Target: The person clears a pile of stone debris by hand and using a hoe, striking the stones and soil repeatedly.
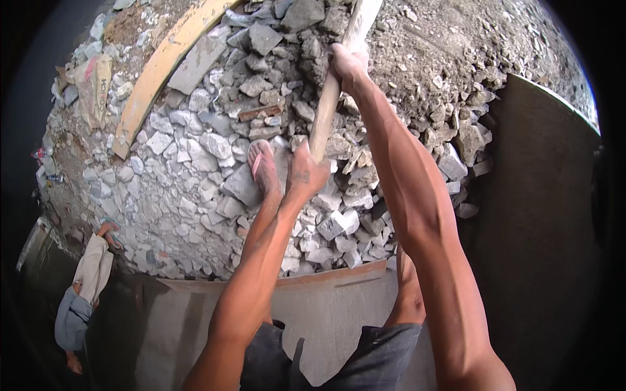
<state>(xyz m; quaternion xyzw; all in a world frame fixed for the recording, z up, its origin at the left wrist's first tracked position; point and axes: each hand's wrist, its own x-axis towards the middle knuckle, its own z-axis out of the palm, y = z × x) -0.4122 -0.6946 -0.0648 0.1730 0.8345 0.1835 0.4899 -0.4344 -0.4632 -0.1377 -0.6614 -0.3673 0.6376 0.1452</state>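
Note:
A pale wooden tool handle (pixel 324 117) slants up and slightly right across the middle and leaves the view at the top, so its far end is hidden. My left hand (pixel 309 171) is wrapped round its near end. Farther up, my right hand (pixel 349 65) grips the same handle with the arm stretched out. Below and around the handle lies a heap of broken grey stones (pixel 332 225). My foot in a pink flip-flop (pixel 261 159) rests on a larger flat stone, just left of my left hand.
A long yellowish wooden board (pixel 166 62) lies on the rubble at upper left, near a torn sack (pixel 96 91). Another person (pixel 85 283) is at lower left. A dark upright panel (pixel 541 195) borders the stones at right. Loose gravelly earth (pixel 450 45) spreads at upper right.

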